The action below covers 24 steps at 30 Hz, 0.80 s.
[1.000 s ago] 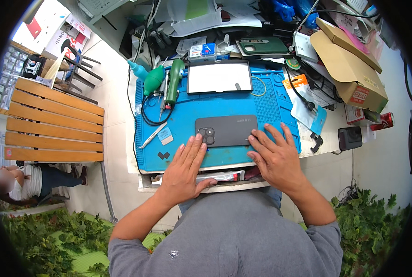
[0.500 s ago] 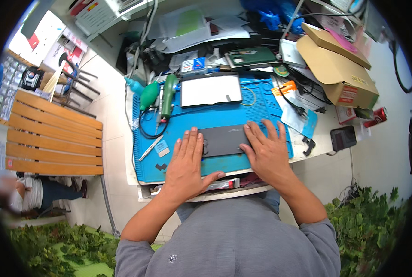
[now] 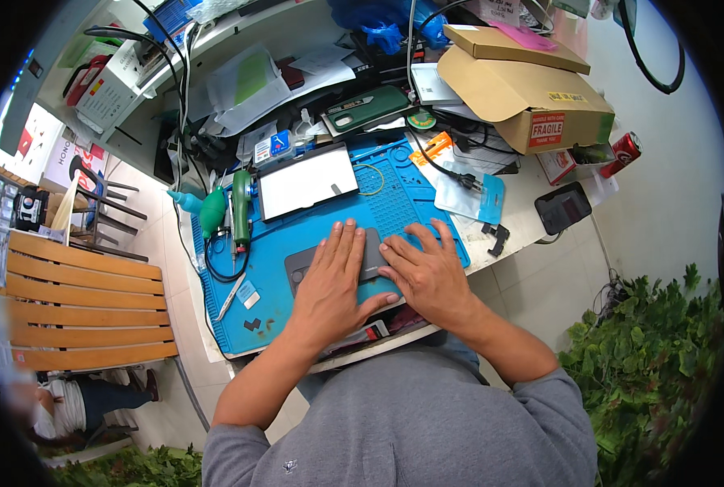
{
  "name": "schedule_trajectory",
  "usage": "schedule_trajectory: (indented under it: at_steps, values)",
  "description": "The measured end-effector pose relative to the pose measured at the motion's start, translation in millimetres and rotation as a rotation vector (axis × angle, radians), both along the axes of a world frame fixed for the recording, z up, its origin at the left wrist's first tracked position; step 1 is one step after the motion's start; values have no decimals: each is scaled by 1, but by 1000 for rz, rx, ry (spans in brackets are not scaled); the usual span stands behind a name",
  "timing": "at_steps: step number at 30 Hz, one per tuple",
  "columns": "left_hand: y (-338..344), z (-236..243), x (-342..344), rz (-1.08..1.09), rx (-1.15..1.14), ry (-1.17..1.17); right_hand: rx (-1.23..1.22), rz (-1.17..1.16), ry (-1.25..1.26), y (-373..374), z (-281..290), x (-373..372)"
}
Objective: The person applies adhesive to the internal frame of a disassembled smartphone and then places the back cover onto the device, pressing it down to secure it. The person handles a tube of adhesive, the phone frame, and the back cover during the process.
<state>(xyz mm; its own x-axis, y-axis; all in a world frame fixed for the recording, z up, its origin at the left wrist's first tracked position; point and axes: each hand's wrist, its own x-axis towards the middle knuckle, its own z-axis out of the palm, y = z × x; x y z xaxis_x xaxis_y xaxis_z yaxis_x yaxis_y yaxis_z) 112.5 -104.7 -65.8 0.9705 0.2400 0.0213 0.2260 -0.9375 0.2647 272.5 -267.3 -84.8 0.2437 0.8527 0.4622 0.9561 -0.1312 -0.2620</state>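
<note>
A flat dark grey phone lies back side up on the blue work mat, near its front edge. My left hand is flat across its middle, fingers stretched out and close together, thumb out to the side. On the phone's right end rest the spread, slightly bent fingers of my right hand. Both hands press from above and hide much of the phone. Tweezers, a small pale card and small dark pieces lie left of my left hand.
Behind the phone lies a black-framed white panel, beside a green handheld tool and a green air blower. Cables, bags and a cardboard box crowd the back right. A dark device sits at the right edge. Someone sits far left.
The view has turned, so the bench appears tilted. My left hand has moved from the phone's left edge onto its middle, uncovering the left end. My right hand stays at the right end.
</note>
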Motion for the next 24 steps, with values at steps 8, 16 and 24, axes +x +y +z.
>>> schedule_trajectory:
  at_steps: [8,16,24]
  values:
    - [4,2,2,-34,8,-3,-40,148,12,8,11,17]
    - [32,26,-60,157,-24,103,-231,239,-99,37,23,16]
    - [41,18,-105,191,27,78,-258,306,-2,54,26,25]
